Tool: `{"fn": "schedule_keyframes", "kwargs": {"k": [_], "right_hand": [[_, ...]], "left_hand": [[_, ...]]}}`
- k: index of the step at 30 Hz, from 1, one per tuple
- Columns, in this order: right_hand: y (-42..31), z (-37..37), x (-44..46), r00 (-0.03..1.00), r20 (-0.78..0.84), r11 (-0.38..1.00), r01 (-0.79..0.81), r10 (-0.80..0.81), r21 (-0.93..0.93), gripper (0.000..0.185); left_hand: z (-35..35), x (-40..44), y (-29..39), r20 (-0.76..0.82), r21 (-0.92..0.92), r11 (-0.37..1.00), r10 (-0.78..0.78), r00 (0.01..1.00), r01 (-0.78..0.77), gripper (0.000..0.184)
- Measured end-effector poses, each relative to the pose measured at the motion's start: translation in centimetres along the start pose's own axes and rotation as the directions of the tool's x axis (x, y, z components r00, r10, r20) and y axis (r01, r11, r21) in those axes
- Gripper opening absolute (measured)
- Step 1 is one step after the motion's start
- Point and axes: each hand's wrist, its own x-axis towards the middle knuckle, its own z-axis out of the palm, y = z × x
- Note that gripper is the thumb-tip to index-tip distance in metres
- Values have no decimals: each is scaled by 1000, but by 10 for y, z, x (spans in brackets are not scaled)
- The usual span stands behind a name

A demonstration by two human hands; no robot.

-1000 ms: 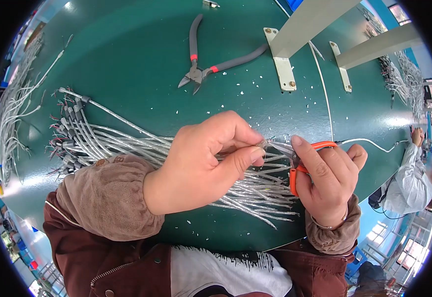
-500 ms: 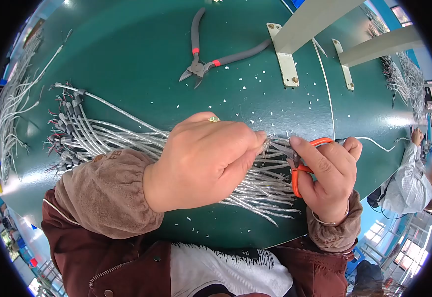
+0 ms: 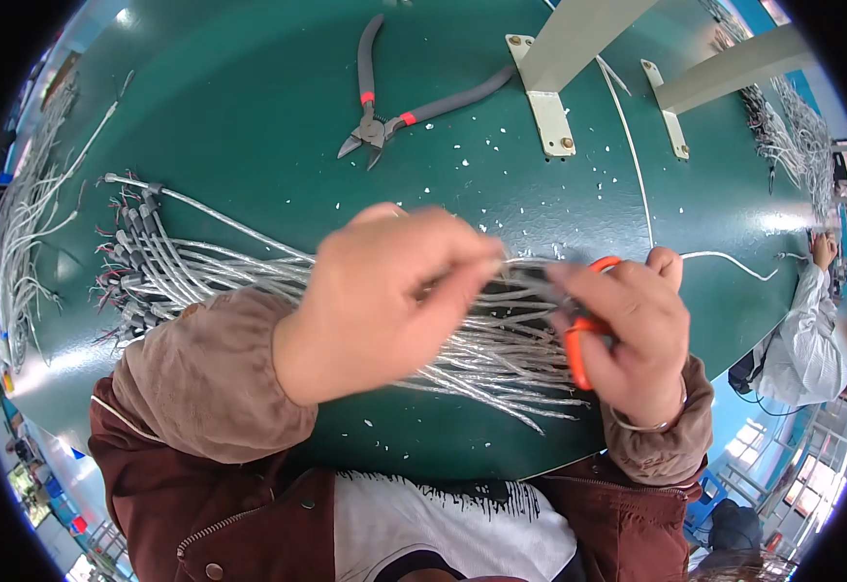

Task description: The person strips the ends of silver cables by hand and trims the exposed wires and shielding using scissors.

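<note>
My right hand [image 3: 637, 325] is wrapped round orange-handled scissors [image 3: 578, 354], whose blades point left and are blurred. A white cable end lies between the blades and my fingertips. Just left of it, my left hand [image 3: 384, 301] is closed in a pinch, smeared by motion; what its fingertips hold is too small to make out. Beneath both hands lies a bundle of silvery braided cables [image 3: 239, 254], with dark sleeves and thin red wires at their left ends.
Open cutting pliers [image 3: 373, 128] with grey handles lie beyond my hands. Metal brackets [image 3: 551, 121] stand at the upper right. White scraps dot the green table [image 3: 249, 107]. More cables [image 3: 26, 223] lie at far left and far right. A person [image 3: 801, 330] sits at the right.
My left hand has turned and shifted slightly left. The scissors and my right hand have moved a little left. The view has also shifted slightly.
</note>
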Motion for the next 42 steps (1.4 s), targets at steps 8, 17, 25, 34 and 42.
{"fn": "schedule_keyframes", "kwargs": {"k": [8, 17, 25, 34, 42], "right_hand": [[3, -3, -1, 999, -35, 983, 10, -17, -182, 48], [6, 2, -1, 996, -89, 965, -18, -5, -263, 48], [-2, -9, -3, 993, -107, 928, 4, -47, -373, 46], [-7, -5, -5, 992, -92, 905, 36, -83, -425, 47], [-9, -4, -4, 989, -103, 874, 40, -102, -485, 48]], "left_hand": [[3, -1, -1, 57, -363, 911, -187, 981, 195, 13], [9, 0, -12, 49, -722, 690, -26, 998, 54, 14], [6, 0, -8, 75, -741, 661, -98, 992, 121, 13], [8, -3, -9, 128, -739, 649, -126, 984, 180, 13], [9, -2, -6, 115, -721, 665, -161, 980, 194, 12]]}}
